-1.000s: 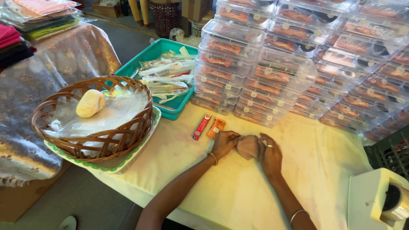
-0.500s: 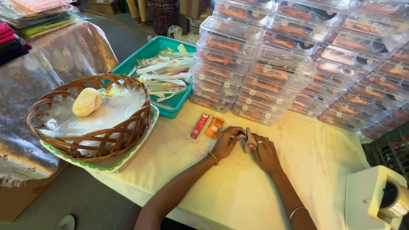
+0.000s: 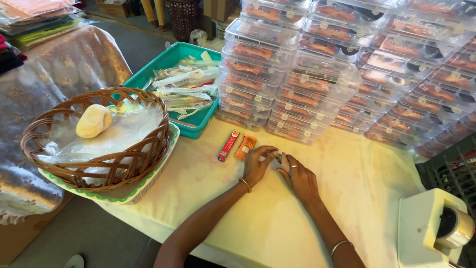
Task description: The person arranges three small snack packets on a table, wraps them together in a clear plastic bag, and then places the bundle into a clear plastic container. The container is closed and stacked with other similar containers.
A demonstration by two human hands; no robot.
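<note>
Beside the basket point(image 3: 99, 144), red point(image 3: 228, 146) and orange sachets point(image 3: 245, 147) lie flat on the cloth, just left of our left hand point(image 3: 258, 166). Its fingers curl loosely; whether they grip anything we cannot tell. The right hand point(image 3: 300, 178) rests open. The sachets look light, thin and slippery, so we'd pinch an edge.

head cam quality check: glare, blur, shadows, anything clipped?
Head view: sharp overall, soft daylight with faint shadows under the left hand and right hand; glare on the clear lidded boxes and on the plastic lining the wicker basket; tape dispenser clipped at the right edge; slight wide-angle bending toward the corners.
</note>
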